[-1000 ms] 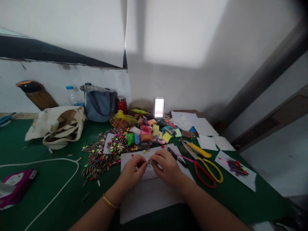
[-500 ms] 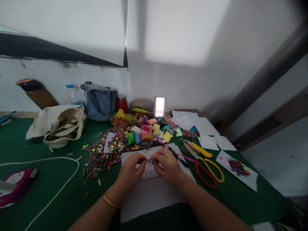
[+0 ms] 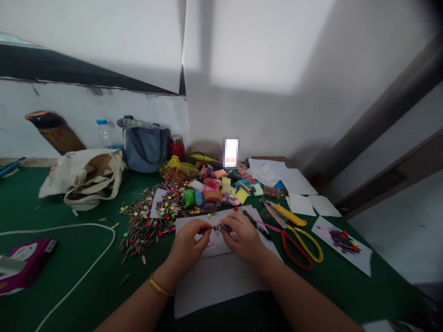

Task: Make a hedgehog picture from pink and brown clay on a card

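Over the white paper (image 3: pixel 221 276), my left hand (image 3: pixel 189 240) and my right hand (image 3: pixel 244 237) face each other with fingertips close together. Both are closed in a pinch on a small dark lump (image 3: pixel 217 228), soft-looking but too small to make out fully. Part of it is hidden by the right fingers. Below the fingertips, the paper carries a faint drawing with a pink patch. Close to my right hand lie black pens (image 3: pixel 258 225). A heap of striped sunflower seeds (image 3: pixel 148 230) mixed with coloured pompoms spreads to the left of my left hand.
Red and yellow scissors (image 3: pixel 301 249) and a yellow cutter (image 3: pixel 290 215) lie on the right, near a card with a seed hedgehog (image 3: pixel 342 240). Coloured clay packets (image 3: pixel 212 193) are piled behind the paper. A cream bag (image 3: pixel 83 177), white cable (image 3: pixel 86 272) and purple box (image 3: pixel 26 265) stand left.
Both hands stay over the paper, still pinching. The fingertips have shifted slightly, and more of the dark lump shows between them. The whole view has moved a little.
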Action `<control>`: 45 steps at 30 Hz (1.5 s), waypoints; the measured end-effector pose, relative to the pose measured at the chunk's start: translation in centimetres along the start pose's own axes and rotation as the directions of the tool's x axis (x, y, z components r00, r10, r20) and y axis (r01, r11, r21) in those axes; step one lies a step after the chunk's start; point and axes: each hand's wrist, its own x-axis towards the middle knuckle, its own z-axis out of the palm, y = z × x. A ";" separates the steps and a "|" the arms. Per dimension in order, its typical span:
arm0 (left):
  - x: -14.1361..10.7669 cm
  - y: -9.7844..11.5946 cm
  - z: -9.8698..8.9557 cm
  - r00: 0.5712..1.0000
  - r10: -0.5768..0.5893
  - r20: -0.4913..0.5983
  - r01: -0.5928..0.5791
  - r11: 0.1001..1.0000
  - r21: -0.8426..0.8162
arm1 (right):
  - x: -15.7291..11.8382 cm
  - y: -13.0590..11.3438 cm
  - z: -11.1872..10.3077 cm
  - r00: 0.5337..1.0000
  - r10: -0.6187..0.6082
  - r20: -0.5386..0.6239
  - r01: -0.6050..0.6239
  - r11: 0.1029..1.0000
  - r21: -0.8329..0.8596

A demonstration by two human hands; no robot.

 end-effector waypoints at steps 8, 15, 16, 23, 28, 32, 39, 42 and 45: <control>0.1 -0.5 0.1 1.000 -0.015 -0.019 0.015 1.000 0.013 | 0.1 -0.2 -0.1 1.000 0.001 0.020 -0.003 0.998 0.063; 0.2 -0.7 0.1 1.000 -0.020 -0.006 0.020 1.000 0.009 | 0.1 -0.3 -0.3 0.999 -0.014 0.039 0.011 0.996 0.089; 0.2 -0.8 0.1 1.000 -0.014 0.004 0.014 1.000 0.002 | 0.1 -0.3 -0.2 0.999 -0.015 0.038 0.011 0.996 0.092; 0.3 -1.0 -0.1 0.995 0.095 0.029 -0.096 0.995 0.030 | 0.1 -0.3 -0.1 0.999 -0.014 0.031 0.011 0.995 0.098; 0.2 -0.8 -0.2 0.995 0.099 0.010 -0.099 0.993 0.067 | 0.1 -0.2 -0.1 1.000 -0.012 0.013 0.011 0.996 0.085; 0.2 -0.6 -0.2 0.998 0.059 -0.003 -0.059 0.995 0.078 | 0.1 -0.2 -0.2 0.999 -0.004 0.034 0.001 0.997 0.080; 0.5 -0.2 -0.4 0.998 0.015 -0.062 -0.018 0.999 -0.047 | 0.0 0.9 0.1 1.000 -0.002 0.011 0.003 0.999 -0.033; 0.6 0.0 -0.6 0.998 -0.003 -0.067 -0.003 0.996 -0.089 | 0.4 2.3 -0.1 0.996 0.084 0.005 -0.081 0.970 -0.228; 0.7 -0.1 -0.7 0.996 -0.064 -0.064 0.058 0.994 -0.088 | 1.1 3.6 -0.2 0.982 0.187 0.019 -0.167 0.915 -0.367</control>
